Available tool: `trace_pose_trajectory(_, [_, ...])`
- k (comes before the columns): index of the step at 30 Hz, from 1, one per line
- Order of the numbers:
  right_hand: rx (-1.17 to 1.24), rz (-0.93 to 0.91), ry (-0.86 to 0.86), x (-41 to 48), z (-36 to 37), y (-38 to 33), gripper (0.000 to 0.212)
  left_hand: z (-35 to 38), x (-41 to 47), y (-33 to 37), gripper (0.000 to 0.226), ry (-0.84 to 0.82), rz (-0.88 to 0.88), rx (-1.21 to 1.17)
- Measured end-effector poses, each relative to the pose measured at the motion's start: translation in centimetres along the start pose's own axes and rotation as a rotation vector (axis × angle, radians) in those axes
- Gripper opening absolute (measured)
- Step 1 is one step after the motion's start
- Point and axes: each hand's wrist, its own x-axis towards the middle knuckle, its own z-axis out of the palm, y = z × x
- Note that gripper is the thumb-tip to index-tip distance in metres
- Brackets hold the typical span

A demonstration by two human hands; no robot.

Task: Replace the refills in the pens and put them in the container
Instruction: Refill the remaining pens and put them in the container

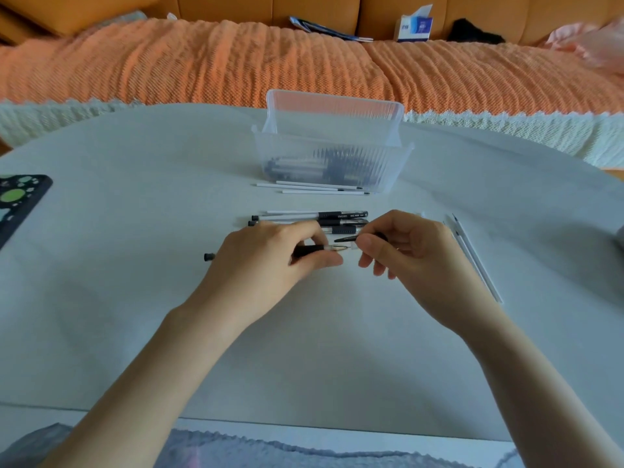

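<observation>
Two hands meet low over the middle of the white table (304,349). The left hand (270,255) curls its fingers round a pen (309,250) at its black grip, the pen lying level with its brass-coloured tip bare and pointing right and its tail end poking out past the wrist. The right hand (405,251) pinches a dark pointed piece (349,238) between thumb and forefinger, just beside that bare tip. Just beyond the hands several more pens (337,216) lie side by side. Farther back stands the clear ribbed container (331,143), its lid tipped up, with finished pens (304,165) lying inside, and three white refills (314,187) rest against its near wall. More loose refills (476,261) lie at an angle to the right of the right hand. A dark phone (17,201) sits at the table's left edge.
</observation>
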Motion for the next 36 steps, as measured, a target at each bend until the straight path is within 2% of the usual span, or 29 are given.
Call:
trace_pose_trajectory(4, [-0.167, 0.004, 0.060, 0.0, -0.5, 0.4, 0.009, -0.4, 0.2, -1.0, 0.033, -0.026, -0.040, -0.015])
trace_pose_trajectory(8, [-0.327, 0.019, -0.043, -0.1, 0.2, 1.1, 0.006, -0.4, 0.4, -1.7, 0.026, -0.040, -0.047, -0.046])
trace_pose_trajectory(11, [-0.382, 0.014, -0.101, -0.3, 0.5, 1.2, 0.011, -0.4, 0.5, -1.6, 0.024, -0.040, -0.037, -0.050])
trace_pose_trajectory(17, [-0.273, -0.024, -0.006, 0.1, 0.5, 0.8, 0.019, -0.1, 0.2, -0.9, 0.014, -0.001, 0.047, -0.110])
trace_pose_trajectory(21, [-0.187, -0.061, -0.011, 0.0, 1.0, 0.3, 0.005, 0.1, 0.5, -1.1, 0.011, 0.006, 0.153, -0.142])
trace_pose_trajectory(23, [-0.185, -0.071, -0.005, 0.0, 1.1, 0.4, 0.010, 0.0, 0.6, -1.2, 0.010, 0.011, 0.181, -0.141])
trace_pose_trajectory(34, [-0.208, -0.085, 0.030, 0.0, 1.0, 0.0, 0.010, 0.1, 0.7, -1.3, 0.002, -0.039, 0.183, -0.231])
trace_pose_trajectory(36, [-0.196, -0.080, 0.045, 0.0, 1.0, 0.1, 0.011, 0.2, 0.7, -1.4, 0.009, -0.044, 0.196, -0.231])
